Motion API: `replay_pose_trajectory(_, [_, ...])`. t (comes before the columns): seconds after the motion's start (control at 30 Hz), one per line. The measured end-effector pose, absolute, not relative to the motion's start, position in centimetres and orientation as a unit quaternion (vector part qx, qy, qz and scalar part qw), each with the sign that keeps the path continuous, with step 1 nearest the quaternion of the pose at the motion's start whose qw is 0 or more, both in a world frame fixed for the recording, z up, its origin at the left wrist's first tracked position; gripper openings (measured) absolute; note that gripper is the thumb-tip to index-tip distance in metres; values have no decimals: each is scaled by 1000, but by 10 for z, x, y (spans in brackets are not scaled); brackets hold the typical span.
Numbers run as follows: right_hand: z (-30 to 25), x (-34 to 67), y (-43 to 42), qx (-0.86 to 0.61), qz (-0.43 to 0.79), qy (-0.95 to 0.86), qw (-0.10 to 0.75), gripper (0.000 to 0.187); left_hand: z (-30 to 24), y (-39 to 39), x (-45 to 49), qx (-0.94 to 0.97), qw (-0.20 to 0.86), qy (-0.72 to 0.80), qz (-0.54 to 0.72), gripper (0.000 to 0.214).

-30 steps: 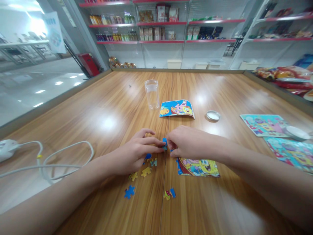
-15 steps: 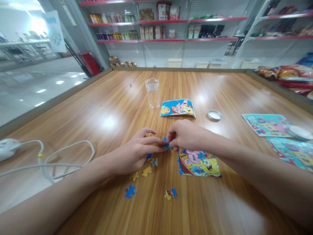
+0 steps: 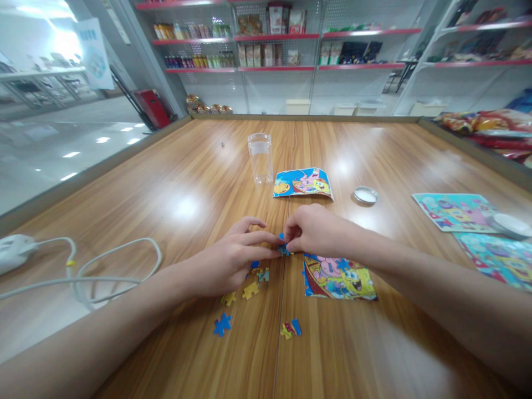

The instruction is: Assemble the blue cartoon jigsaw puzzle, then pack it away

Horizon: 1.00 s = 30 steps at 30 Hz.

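Observation:
In front of me, my left hand (image 3: 239,249) steadies small blue puzzle pieces (image 3: 283,250), its thumb and index finger at their left edge and its other fingers loosely raised. My right hand (image 3: 310,230) pinches at the same pieces from the right, its fingertips partly hiding them. Just below my right wrist lies a partly joined cartoon puzzle (image 3: 341,277). Loose pieces rest below my left hand: a yellow piece (image 3: 251,291), a blue piece (image 3: 223,325) and others partly covered. Nearer to me is a small red, yellow and blue cluster (image 3: 291,329).
Beyond my hands stand a clear plastic cup (image 3: 261,160), a curled picture card (image 3: 303,184) and a round lid (image 3: 366,195). More cartoon sheets (image 3: 455,213) lie at right under a white lid (image 3: 513,226). A white cable (image 3: 116,244) loops at left.
Both hands stay almost in place over the blue pieces, with the right fingertips shifting slightly. The view has moved a touch; everything else on the table is the same.

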State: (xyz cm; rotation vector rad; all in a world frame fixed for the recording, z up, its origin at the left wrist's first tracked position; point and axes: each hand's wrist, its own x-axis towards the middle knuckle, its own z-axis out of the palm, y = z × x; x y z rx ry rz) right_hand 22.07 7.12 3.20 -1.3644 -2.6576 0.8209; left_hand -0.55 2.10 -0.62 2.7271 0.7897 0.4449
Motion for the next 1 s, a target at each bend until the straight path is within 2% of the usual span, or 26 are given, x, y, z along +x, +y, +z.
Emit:
replay_pose_trajectory(0.13, [34, 221, 71, -435, 262, -861, 14, 12, -6, 21, -6, 941, 131, 273, 150, 64])
replay_pose_trajectory(0.3, [40, 226, 72, -421, 242, -873, 35, 23, -4, 19, -5, 941, 132, 277, 145, 63])
replay_pose_trajectory(0.4, [42, 227, 73, -434, 241, -867, 35, 20, -4, 19, -4, 940, 132, 280, 145, 62])
replay_pose_trajectory(0.6, [36, 226, 72, -453, 348, -821, 1, 15, -6, 21, -6, 940, 133, 279, 146, 65])
replay_pose_trajectory(1.0, [40, 223, 71, -450, 296, -842, 17, 19, -4, 20, -5, 938, 138, 278, 153, 62])
